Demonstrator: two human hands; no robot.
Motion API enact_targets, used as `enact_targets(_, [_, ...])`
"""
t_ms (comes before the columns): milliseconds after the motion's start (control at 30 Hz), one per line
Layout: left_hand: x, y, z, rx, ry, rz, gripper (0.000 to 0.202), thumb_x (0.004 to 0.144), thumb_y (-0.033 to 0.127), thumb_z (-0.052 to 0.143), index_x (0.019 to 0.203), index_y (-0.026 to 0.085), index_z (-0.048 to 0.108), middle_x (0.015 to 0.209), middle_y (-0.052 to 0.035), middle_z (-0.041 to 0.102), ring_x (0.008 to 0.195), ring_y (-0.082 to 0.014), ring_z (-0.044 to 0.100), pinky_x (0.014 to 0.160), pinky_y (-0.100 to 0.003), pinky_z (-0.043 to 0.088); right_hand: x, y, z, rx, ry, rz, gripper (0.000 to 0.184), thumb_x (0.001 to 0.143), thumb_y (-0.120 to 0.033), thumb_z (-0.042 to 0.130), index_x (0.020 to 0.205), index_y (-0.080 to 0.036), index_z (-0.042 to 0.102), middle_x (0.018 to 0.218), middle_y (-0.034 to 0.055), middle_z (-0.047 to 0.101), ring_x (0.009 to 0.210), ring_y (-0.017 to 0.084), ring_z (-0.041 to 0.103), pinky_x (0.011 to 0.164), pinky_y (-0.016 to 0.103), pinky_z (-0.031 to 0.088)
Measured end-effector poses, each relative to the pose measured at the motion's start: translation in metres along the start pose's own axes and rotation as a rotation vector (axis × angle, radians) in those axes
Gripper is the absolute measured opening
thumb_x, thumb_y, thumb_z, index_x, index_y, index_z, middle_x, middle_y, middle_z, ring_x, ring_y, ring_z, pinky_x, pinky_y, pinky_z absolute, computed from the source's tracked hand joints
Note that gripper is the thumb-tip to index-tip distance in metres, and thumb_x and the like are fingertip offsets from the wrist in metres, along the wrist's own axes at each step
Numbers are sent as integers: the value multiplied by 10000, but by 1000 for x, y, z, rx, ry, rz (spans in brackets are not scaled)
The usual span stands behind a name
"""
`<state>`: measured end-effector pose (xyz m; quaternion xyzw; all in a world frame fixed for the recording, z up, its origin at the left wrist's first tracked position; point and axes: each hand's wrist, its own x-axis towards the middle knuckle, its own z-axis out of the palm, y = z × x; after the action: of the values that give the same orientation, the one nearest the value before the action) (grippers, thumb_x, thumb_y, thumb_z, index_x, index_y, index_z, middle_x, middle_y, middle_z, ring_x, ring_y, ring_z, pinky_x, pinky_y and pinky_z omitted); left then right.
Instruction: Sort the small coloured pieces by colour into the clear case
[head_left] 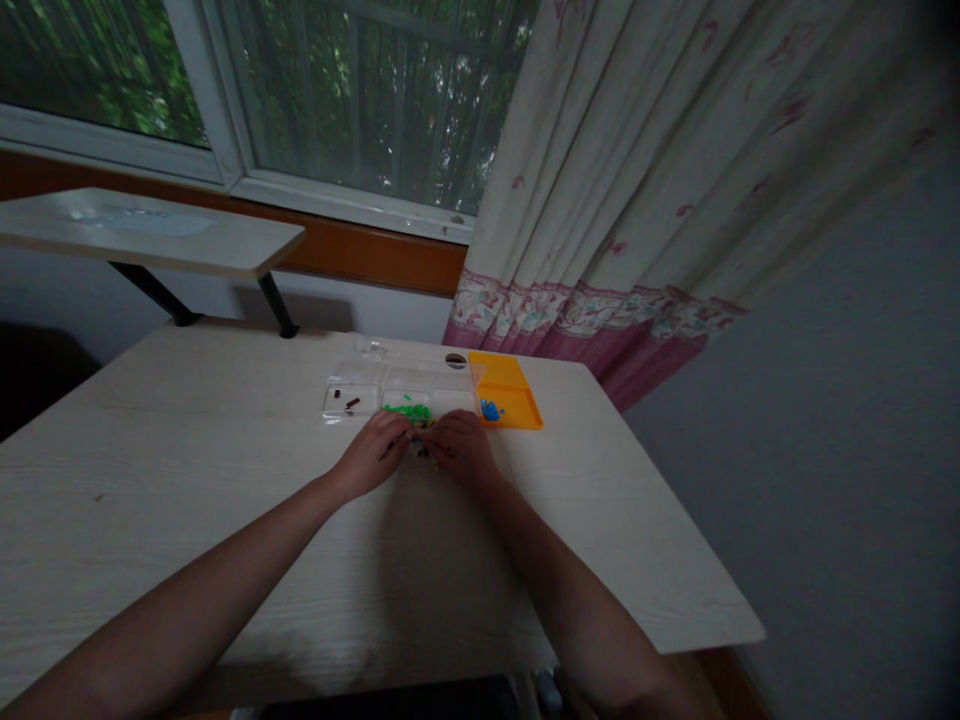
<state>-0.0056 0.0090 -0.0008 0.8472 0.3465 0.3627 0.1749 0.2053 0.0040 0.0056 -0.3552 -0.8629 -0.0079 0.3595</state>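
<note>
My left hand (pixel 375 450) and my right hand (pixel 463 448) meet over the table, fingertips pinched close together. Between them is something small and dark that I cannot make out. A few tiny dark and yellowish pieces (pixel 424 453) lie just beneath the fingers. Right behind the hands, a clear compartment tray (pixel 363 392) holds small green pieces (pixel 411 411) in its middle section. Dark brown pieces (pixel 352 403) sit in its left section. Beyond my right hand, an orange tray (pixel 529 408) contains small blue pieces (pixel 491 410).
The pale wooden table (pixel 225 470) carries a raised shelf (pixel 247 245) on black legs at the back left. A round hole cover (pixel 455 361) is set near the back edge. A floral curtain (pixel 570 220) hangs behind, beside a window (pixel 375 100).
</note>
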Motion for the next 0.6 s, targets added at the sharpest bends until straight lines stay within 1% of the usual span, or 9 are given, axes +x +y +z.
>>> enact_targets(100, [-1, -1, 0, 14, 6, -4, 270, 998, 277, 376, 943, 182, 622, 928, -79, 637, 928, -209, 551, 856, -380, 440, 0, 0, -2, 10, -38, 27, 151, 901, -278, 618, 907, -268, 769, 832, 25, 748, 857, 173, 638, 839, 336, 460])
enact_targets(167, [-1, -2, 1, 21, 13, -9, 269, 997, 271, 377, 944, 184, 626, 933, -80, 639, 931, -210, 551, 861, -385, 440, 0, 0, -3, 35, -32, 71, 155, 897, -284, 619, 905, -275, 773, 823, 29, 742, 850, 177, 638, 830, 340, 468])
enact_targets(233, [-1, -3, 1, 23, 19, -16, 257, 993, 265, 390, 948, 186, 630, 930, -79, 640, 927, -210, 553, 861, -386, 442, 1, 3, -5, 81, 49, 168, 170, 904, -300, 606, 899, -272, 774, 815, 35, 730, 831, 182, 637, 808, 344, 481])
enact_targets(300, [-1, -2, 1, 24, 24, -21, 234, 984, 254, 412, 981, 187, 636, 935, -79, 640, 929, -212, 555, 863, -386, 444, 0, 8, -9, 103, 184, 298, 193, 913, -329, 593, 880, -262, 770, 816, 40, 723, 827, 191, 633, 801, 352, 487])
enact_targets(400, [-2, 0, 1, 45, 6, -11, 220, 949, 219, 459, 1078, 190, 635, 993, -92, 629, 986, -229, 545, 889, -400, 444, -3, 23, -18, 2, 350, 462, 246, 924, -380, 569, 883, -232, 762, 837, 58, 718, 851, 205, 617, 832, 369, 467])
enact_targets(500, [-4, 3, 0, 95, -40, 13, 295, 903, 196, 510, 1177, 198, 620, 1073, -105, 598, 1052, -250, 518, 919, -417, 441, -10, 44, -27, -168, 435, 574, 321, 935, -409, 527, 874, -197, 762, 856, 82, 704, 871, 208, 588, 854, 375, 435])
enact_targets(600, [-5, 3, 1, 138, -77, 32, 347, 891, 202, 532, 1228, 224, 610, 1121, -103, 576, 1084, -259, 499, 940, -430, 433, -20, 64, -30, -265, 456, 672, 352, 928, -432, 512, 870, -192, 763, 879, 82, 707, 906, 213, 572, 896, 386, 400])
